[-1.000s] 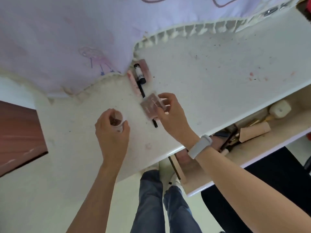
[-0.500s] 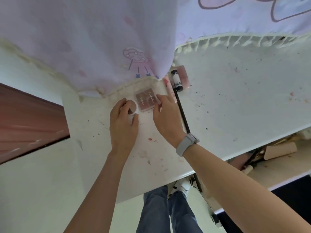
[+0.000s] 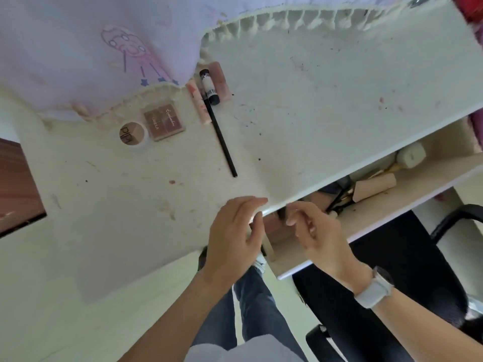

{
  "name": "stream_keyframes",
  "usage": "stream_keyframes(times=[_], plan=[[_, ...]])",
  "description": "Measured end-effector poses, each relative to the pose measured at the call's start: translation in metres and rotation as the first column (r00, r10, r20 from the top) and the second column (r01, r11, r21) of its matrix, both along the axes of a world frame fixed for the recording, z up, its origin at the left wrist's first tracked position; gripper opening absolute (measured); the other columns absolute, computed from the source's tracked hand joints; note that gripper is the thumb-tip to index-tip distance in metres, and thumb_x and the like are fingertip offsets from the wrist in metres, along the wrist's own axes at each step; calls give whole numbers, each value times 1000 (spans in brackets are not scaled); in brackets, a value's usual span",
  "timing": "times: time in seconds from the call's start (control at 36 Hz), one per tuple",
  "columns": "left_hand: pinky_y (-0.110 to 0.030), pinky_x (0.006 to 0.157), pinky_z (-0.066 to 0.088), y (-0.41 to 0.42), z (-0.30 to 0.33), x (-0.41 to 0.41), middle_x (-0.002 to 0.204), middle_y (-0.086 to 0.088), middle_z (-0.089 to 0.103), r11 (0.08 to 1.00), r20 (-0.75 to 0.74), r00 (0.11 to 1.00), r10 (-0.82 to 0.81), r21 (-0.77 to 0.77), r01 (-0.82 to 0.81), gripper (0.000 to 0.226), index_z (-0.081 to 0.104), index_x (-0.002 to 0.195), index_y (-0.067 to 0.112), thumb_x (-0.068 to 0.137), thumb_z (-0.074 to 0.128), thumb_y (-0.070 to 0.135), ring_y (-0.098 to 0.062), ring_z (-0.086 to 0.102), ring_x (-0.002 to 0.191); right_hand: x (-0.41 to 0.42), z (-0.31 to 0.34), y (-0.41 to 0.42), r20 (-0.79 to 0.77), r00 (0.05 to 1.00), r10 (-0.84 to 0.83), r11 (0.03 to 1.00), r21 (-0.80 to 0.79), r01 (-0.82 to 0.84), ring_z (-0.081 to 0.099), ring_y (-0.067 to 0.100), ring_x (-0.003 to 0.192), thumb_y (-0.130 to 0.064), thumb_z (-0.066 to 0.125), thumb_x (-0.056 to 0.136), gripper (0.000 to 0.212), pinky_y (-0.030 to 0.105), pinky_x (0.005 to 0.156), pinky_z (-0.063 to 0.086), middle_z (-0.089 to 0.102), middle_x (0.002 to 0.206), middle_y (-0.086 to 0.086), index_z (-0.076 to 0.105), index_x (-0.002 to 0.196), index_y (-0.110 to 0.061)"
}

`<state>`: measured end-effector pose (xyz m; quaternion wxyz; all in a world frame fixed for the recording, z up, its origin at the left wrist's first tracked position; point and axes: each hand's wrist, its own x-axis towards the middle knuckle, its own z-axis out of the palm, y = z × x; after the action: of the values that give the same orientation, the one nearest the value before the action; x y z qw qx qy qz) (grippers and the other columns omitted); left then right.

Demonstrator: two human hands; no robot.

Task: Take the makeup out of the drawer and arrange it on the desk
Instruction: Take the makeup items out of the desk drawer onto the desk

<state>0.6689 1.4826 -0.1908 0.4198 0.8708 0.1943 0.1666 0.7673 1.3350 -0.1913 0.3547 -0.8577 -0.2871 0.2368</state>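
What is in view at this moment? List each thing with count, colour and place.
desk: 1, off-white, stained, across the middle
eyeshadow palette: 1, pink-brown, on the desk by the cloth edge
round compact: 1, white rim, touching the palette's left side
black pencil: 1, on the desk, right of the palette
black-capped tube: 1, white and black, at the pencil's far end
pink tubes: 2, flanking that tube
cloth: 1, lilac, fringed, over the desk's back
drawer: 1, open, off-white, below the desk's front edge, some items left inside
chair: 1, black, lower right
watch: 1, white, right wrist
left hand: empty, at the desk's front edge
right hand: empty, over the drawer
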Motion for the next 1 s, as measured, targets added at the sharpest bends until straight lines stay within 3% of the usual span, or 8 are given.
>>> stream_keyframes(times=[0.19,0.28,0.36,0.47,0.58,0.78,0.89,1.0], plan=[[-32,72,53,-71,-34,1,94,-8,67,956,-181,940,-288,4,294,20,68,101,2,83,60,-1,-22,64,83,39,-27,-75,56,998,-38,919,-390,57,57,25,99,-13,46,94,25,38,83,46,65,105,5,61,114,-12],[-35,85,51,-90,-56,12,116,-10,60,968,-380,898,-224,22,250,30,60,119,4,89,56,7,-25,57,105,64,-47,-81,84,994,63,857,-515,-11,54,31,101,-15,44,93,26,39,81,44,60,107,12,59,113,-8],[-35,101,35,-102,-80,29,143,-10,37,966,-577,801,-156,80,246,48,37,140,9,94,46,20,-27,33,129,82,-64,-74,75,994,78,796,-605,-17,51,34,107,-18,48,92,32,42,86,44,56,114,15,54,120,-6],[-43,107,24,-108,-103,51,151,-9,25,945,-678,732,-65,194,264,60,21,147,13,93,46,24,-31,24,132,94,-82,-59,65,991,120,721,-692,-42,41,31,120,-19,51,89,38,41,90,41,51,127,15,50,125,-7],[-41,101,22,-114,-117,64,148,-9,32,944,-669,742,-29,226,240,56,27,144,12,92,45,20,-33,31,126,98,-94,-54,-14,995,101,712,-698,-82,35,31,127,-16,57,85,51,42,94,38,46,134,14,40,132,-7],[-34,106,20,-119,-117,71,134,-18,48,997,-594,801,68,7,-79,47,43,134,3,87,51,6,-34,39,125,104,-100,-52,-114,992,55,725,-679,-119,35,35,126,-11,60,81,57,47,99,39,35,136,18,37,133,-3],[-35,103,33,-119,-112,80,129,-19,53,935,-609,776,163,-156,-319,48,44,134,2,87,51,4,-33,44,124,109,-101,-50,-162,986,32,723,-678,-135,33,36,127,-10,60,82,56,47,101,37,34,136,19,37,132,-3],[-37,93,41,-121,-109,86,115,-22,60,891,-622,749,228,-177,-419,33,52,120,0,92,51,16,-37,53,111,109,-102,-50,-145,989,19,738,-666,-112,40,36,123,-9,59,81,53,44,97,41,44,131,21,38,129,-2]])
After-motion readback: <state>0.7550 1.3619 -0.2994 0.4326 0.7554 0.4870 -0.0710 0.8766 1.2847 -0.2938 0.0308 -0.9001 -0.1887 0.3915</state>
